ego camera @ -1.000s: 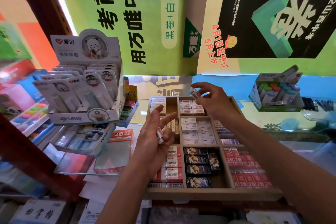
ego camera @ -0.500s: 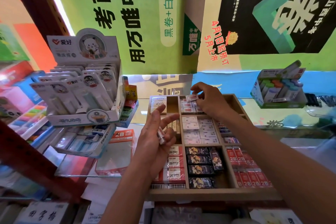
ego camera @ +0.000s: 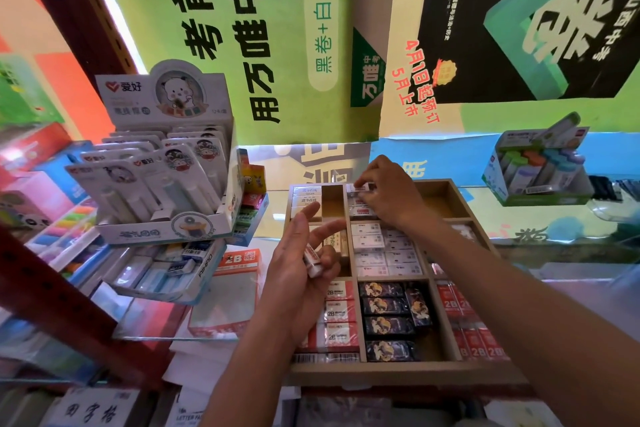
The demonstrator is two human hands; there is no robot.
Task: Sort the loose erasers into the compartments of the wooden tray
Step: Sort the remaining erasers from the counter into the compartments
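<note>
Two hands over a compartmented wooden tray (ego camera: 398, 371) of erasers.
The left hand (ego camera: 301, 274), palm up, curls its lower fingers around a small white wrapped eraser (ego camera: 313, 258); the right hand (ego camera: 388, 194) pinches a white-sleeved eraser (ego camera: 360, 188) over the tray's far middle compartment.

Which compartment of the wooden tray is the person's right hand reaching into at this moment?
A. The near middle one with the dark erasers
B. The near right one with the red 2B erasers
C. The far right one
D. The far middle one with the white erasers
D: the right hand pinches a small white eraser over the far middle compartment of the light wooden tray, above the white erasers stacked there.
</note>
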